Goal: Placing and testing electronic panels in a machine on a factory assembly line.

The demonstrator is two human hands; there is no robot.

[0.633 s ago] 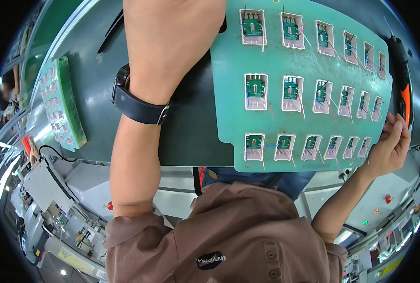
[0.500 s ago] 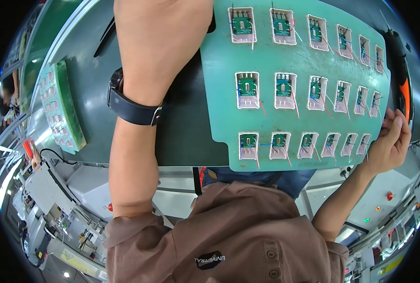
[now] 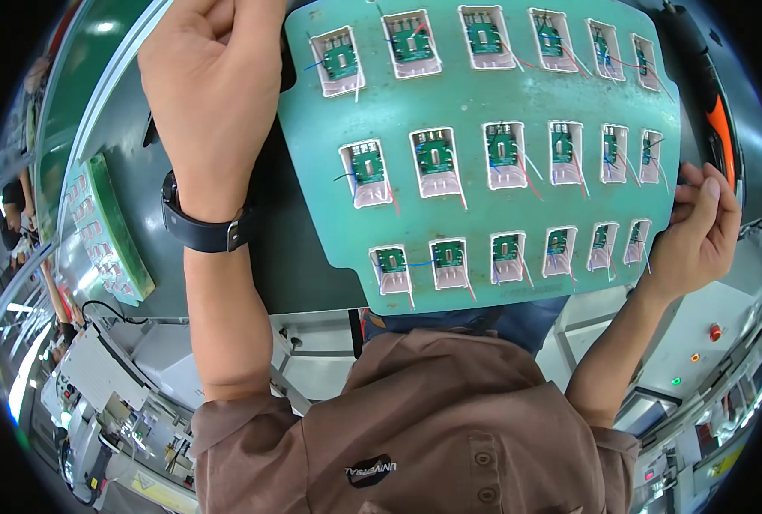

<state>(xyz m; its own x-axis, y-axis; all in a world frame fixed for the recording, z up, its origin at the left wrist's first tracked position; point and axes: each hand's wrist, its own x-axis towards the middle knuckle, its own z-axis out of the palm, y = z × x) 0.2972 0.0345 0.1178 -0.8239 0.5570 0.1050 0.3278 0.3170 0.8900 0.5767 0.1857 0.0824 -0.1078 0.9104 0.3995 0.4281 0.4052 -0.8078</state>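
A broad green tray (image 3: 475, 218) spans the bench in front of me, tilted slightly. Rows of white rectangular housings (image 3: 439, 180) sit in its openings. Each contains a small green circuit board (image 3: 435, 152) with thin red, white, blue or dark wires. At the tray's upper left edge is my left hand (image 3: 214, 81), its fingers curled and partly cut off by the picture's top; where they meet the tray is hidden. My right hand (image 3: 702, 227) pinches the tray's lower right edge, thumb uppermost.
Beyond the tray's right side lies a black-and-orange screwdriver-like tool (image 3: 719, 128). A smaller green tray (image 3: 111, 231) with pale pieces rests on the dark bench (image 3: 304, 270) at left. Machines with indicator lights stand below both sides; other people appear at the far left.
The green tray has shifted left and turned a little, its left side moving furthest. My left hand has moved left with it; my right hand stays at the right edge, slightly higher.
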